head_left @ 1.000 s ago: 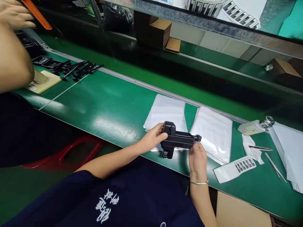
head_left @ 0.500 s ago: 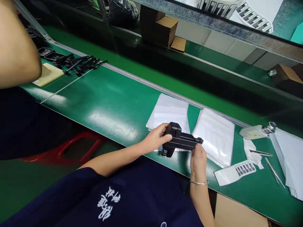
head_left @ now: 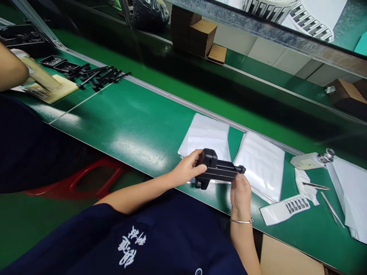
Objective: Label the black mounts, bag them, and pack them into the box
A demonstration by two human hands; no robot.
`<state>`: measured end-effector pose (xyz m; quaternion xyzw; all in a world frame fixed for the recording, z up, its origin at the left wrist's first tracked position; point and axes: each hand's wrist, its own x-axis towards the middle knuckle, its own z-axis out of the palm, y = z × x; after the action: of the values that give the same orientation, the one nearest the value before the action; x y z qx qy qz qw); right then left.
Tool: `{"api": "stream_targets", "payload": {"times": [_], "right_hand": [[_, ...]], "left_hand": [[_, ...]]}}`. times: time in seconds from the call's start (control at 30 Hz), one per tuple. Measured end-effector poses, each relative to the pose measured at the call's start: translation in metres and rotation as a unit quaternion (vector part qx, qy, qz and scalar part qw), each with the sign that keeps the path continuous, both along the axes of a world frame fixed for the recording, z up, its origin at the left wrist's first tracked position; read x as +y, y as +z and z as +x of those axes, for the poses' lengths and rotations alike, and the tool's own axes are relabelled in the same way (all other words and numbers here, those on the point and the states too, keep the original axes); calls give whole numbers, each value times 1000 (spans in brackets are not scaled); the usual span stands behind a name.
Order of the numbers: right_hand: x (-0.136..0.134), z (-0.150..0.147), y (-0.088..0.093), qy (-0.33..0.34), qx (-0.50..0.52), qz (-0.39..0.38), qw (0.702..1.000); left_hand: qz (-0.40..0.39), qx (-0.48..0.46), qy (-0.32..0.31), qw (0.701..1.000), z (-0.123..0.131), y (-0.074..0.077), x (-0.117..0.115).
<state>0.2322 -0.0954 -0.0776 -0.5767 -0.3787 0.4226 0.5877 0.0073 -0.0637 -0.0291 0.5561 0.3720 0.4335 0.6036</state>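
Note:
Over the bench edge I hold a black clamp-like plastic device point(head_left: 222, 172), with a threaded rod along its body and a small knob at its right end. My left hand point(head_left: 186, 168) is closed around its bulky left end, thumb on the near side. My right hand point(head_left: 241, 189) pinches the right end just below the knob; its fingertips are partly hidden. Beneath and behind the device lie a stack of clear plastic bags point(head_left: 208, 131) and a second bag stack point(head_left: 262, 164).
To the right are a metal-topped bottle point(head_left: 308, 160), a white cloth point(head_left: 302, 177), tweezers point(head_left: 332, 209) and a label strip point(head_left: 285, 209). Black threaded parts point(head_left: 100, 76) lie at the far left, near a co-worker's arm point(head_left: 11, 68) and a beige block point(head_left: 57, 89). A red stool point(head_left: 77, 183) stands below.
The co-worker's arm has moved left, uncovering more of the beige block and a tool-like beige piece on it. My hands and the black device have barely shifted.

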Motion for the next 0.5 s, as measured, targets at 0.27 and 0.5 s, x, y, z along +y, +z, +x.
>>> {"api": "stream_targets", "payload": {"times": [0.27,0.5], "right_hand": [[-22,-15,18,90,-215,131,964],[-46,-38,18,183,-495,306,792]], "left_hand": [[-228,-183,181,939,13,-1,24],[-388,-297,192,851,23,5,37]]}}
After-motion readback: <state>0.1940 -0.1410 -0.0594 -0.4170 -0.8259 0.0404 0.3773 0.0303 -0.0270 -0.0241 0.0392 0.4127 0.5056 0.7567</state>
